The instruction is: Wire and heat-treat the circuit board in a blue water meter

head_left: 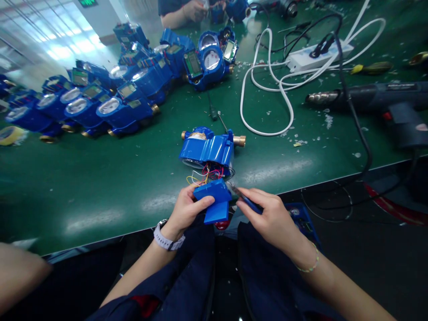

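My left hand [191, 206] is closed on a blue plastic housing [214, 196] at the table's front edge, thumb on its near face. My right hand [267, 216] grips blue-handled pliers [249, 201], their metal tip touching or very near the housing's right side; the exact jaw shape is blurred. Red, white, yellow and black wires [214, 171] run from behind the housing to a blue water meter [210, 149]. That meter lies on the green table just beyond my hands, with brass threaded ends left and right.
Several blue meters [123, 107] crowd the left and back. A heat gun [374, 98] lies at right, near a power strip [317, 54], a looped white cable [245, 102] and a screwdriver [372, 68]. Another person's hand [194, 11] works across the table. A bare arm [20, 276] shows at lower left.
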`<action>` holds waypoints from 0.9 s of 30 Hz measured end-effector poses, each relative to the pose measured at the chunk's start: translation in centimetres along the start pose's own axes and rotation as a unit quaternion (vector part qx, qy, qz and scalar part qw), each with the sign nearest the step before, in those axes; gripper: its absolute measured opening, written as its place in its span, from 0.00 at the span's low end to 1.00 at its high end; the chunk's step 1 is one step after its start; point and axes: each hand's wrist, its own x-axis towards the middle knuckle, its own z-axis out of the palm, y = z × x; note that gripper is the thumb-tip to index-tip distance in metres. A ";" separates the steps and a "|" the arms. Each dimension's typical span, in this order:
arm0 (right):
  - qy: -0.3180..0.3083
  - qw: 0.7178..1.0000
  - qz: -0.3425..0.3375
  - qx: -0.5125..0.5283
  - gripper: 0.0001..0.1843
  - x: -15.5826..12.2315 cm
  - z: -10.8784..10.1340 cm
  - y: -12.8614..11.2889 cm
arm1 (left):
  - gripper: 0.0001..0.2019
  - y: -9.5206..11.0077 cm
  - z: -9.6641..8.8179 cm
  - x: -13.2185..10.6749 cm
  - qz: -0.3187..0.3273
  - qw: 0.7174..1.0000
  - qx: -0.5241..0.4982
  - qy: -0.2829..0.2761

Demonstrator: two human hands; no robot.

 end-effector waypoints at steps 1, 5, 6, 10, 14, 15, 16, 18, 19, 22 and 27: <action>0.004 1.000 0.011 0.011 0.13 0.0 0.0 0.0 | 0.20 -0.1 0.0 0.0 -0.001 1.000 -0.004 0.004; 0.031 0.997 -0.038 -0.066 0.15 -0.1 -0.3 -0.1 | 0.20 -0.3 -0.1 0.0 -0.004 1.000 -0.007 0.012; 0.036 0.993 -0.057 -0.100 0.16 -0.1 -0.4 -0.2 | 0.21 -0.3 0.0 -0.1 -0.003 1.000 -0.004 0.013; 0.039 0.975 -0.092 -0.198 0.17 0.0 -0.6 -0.6 | 0.22 -0.5 0.2 -0.1 0.009 1.000 0.012 0.013; 0.044 0.965 -0.102 -0.237 0.16 0.2 -0.5 -0.5 | 0.23 -0.6 0.0 0.0 0.019 0.999 0.034 0.001; 0.041 0.965 -0.102 -0.239 0.15 0.2 -0.5 -0.4 | 0.23 -0.6 0.0 0.0 0.021 0.999 0.039 0.001; 0.036 0.965 -0.101 -0.238 0.15 0.2 -0.4 -0.3 | 0.23 -0.6 -0.1 0.0 0.022 0.999 0.043 0.000; 0.027 0.967 -0.101 -0.231 0.15 0.1 -0.3 -0.1 | 0.22 -0.5 -0.3 0.1 0.025 0.999 0.048 -0.002; 0.023 0.969 -0.100 -0.223 0.15 0.0 -0.2 0.0 | 0.21 -0.5 -0.3 0.1 0.025 0.998 0.049 -0.005; 0.014 0.982 -0.083 -0.171 0.15 0.0 0.1 0.1 | 0.21 -0.4 -0.4 0.1 0.021 0.999 0.046 -0.013; 0.024 0.999 -0.022 -0.043 0.15 -0.1 0.1 0.3 | 0.23 -0.2 -0.3 0.1 0.013 0.999 0.044 -0.004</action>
